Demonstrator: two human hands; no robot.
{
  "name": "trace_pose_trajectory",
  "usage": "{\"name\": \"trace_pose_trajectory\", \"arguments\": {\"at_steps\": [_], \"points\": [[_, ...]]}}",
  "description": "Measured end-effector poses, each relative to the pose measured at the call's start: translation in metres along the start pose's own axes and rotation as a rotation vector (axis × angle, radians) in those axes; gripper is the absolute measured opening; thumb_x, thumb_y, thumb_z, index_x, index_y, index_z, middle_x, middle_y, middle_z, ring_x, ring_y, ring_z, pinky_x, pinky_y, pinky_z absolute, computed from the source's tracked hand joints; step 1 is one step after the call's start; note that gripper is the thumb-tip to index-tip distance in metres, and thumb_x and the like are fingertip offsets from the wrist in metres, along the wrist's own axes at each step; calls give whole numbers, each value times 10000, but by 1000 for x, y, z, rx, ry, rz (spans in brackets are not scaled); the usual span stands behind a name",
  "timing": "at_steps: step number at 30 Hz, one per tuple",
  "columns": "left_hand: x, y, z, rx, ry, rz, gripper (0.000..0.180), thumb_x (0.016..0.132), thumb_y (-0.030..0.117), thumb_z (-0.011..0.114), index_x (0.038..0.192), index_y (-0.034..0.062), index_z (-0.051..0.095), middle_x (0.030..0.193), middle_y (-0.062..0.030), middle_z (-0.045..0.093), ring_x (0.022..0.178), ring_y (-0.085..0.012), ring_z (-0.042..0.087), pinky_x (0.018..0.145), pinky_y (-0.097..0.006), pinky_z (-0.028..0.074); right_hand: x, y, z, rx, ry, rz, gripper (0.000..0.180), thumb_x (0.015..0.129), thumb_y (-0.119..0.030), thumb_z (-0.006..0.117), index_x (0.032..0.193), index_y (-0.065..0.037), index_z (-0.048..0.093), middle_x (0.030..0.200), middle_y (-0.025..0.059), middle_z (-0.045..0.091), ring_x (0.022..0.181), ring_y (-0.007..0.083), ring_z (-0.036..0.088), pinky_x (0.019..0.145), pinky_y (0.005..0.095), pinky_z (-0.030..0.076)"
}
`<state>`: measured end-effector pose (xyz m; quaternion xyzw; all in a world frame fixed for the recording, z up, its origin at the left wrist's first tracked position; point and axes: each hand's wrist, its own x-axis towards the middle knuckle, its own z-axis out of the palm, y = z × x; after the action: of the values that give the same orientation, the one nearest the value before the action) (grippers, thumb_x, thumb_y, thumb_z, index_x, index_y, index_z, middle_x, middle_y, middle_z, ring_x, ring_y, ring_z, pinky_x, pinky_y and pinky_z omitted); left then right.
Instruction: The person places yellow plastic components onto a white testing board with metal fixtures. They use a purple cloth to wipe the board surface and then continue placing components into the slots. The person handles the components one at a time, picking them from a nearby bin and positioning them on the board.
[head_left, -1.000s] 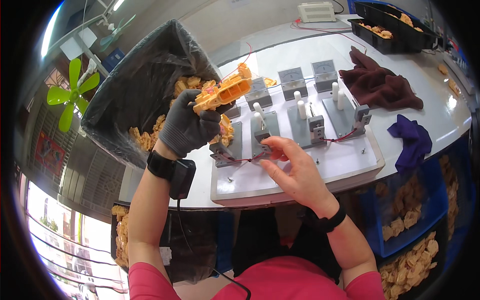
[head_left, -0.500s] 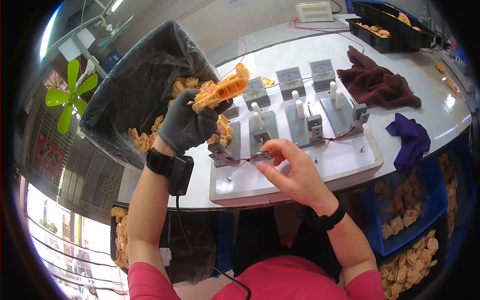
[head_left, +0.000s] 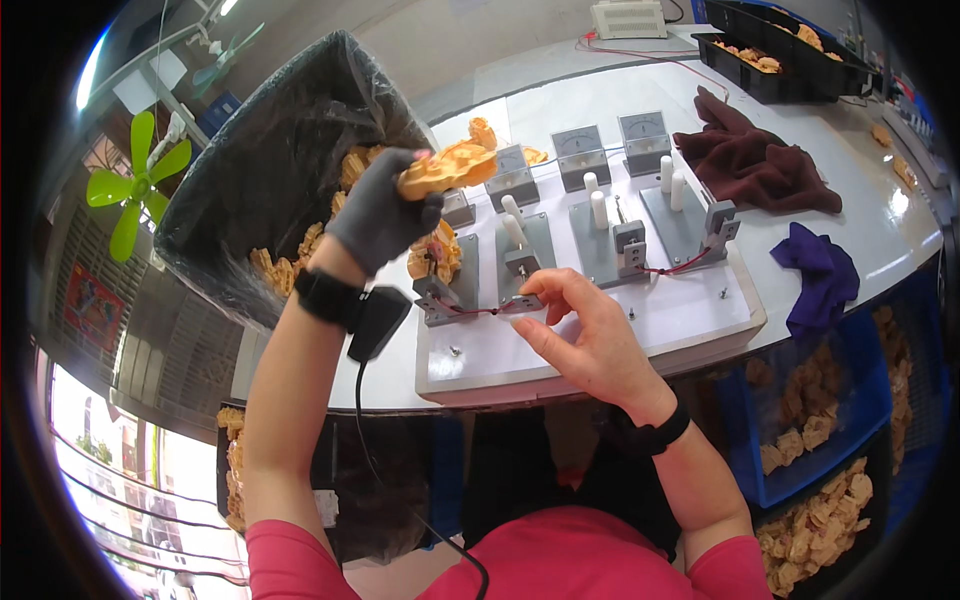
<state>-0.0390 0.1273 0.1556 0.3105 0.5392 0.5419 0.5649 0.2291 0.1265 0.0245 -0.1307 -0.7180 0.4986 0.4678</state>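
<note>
My left hand (head_left: 380,218), in a dark grey glove, is closed around orange plastic parts (head_left: 448,170), raised between the lined bin and the row of meters. How many parts it grips I cannot tell. My bare right hand (head_left: 600,350) has its thumb and index finger apart, with nothing seen between them. The index fingertip is at the small grey bracket (head_left: 520,303) on the front of a test fixture (head_left: 527,255) with white pegs. Below my left hand, another orange part (head_left: 437,255) sits on the leftmost fixture.
A large bin lined with dark plastic (head_left: 290,130) holds orange parts at left. Several analog meters (head_left: 580,155) stand behind the fixtures on a white board (head_left: 590,355). Brown cloth (head_left: 750,165) and purple cloth (head_left: 820,275) lie to the right. Blue crates (head_left: 870,375) of parts stand below.
My left hand has risen slightly and turned, so the orange parts now show a flatter side instead of open slots. My right hand has barely moved.
</note>
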Motion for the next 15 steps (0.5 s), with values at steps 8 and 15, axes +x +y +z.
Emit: {"name": "trace_pose_trajectory", "arguments": {"at_steps": [8, 15], "points": [[4, -13, 56, 970, 154, 189, 463, 944, 289, 552, 1341, 57, 491, 1143, -91, 602, 958, -187, 643, 754, -299, 582, -1, 3, 2, 33, 9, 3, 328, 868, -196, 727, 1134, -50, 600, 949, 86, 602, 785, 183, 540, 745, 304, 485], [-27, -6, 63, 1422, -47, 200, 515, 959, 256, 583, 1406, 28, 467, 1155, -98, 625, 948, -170, 649, 797, -295, 542, -1, 3, 0, 4, 18, -5, 321, 870, -191, 723, 1129, -49, 600, 948, 85, 601, 787, 186, 546, 747, 306, 486]]}}
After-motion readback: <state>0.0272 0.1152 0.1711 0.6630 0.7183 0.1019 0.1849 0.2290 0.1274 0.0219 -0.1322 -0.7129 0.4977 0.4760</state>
